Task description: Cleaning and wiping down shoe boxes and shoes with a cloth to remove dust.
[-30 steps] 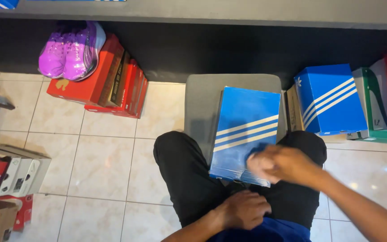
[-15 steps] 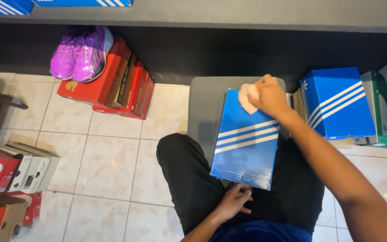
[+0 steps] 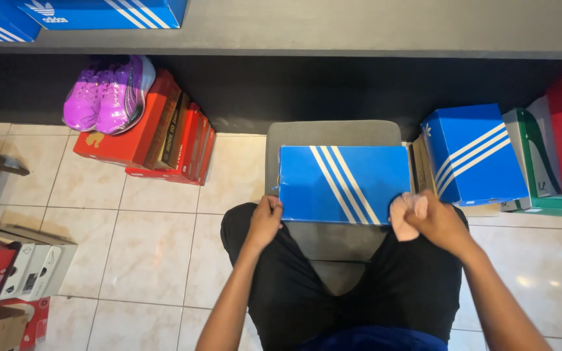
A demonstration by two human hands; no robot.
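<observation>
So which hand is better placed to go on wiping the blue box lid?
Right, probably: the right hand holds the pink cloth at the blue shoe box corner, while the left hand grips its other corner.

i see a blue shoebox (image 3: pixel 344 184) lying flat on a grey stool (image 3: pixel 333 133). my left hand (image 3: pixel 265 220) grips its near left corner; my right hand (image 3: pixel 432 220) presses a pink cloth (image 3: pixel 400 216) against its right corner.

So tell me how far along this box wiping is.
Done: the blue striped shoebox lies flat across the grey stool. In hand: left hand grips its near-left corner; right hand holds a pink cloth at its near-right corner. Which faces are left: cannot tell.
</observation>
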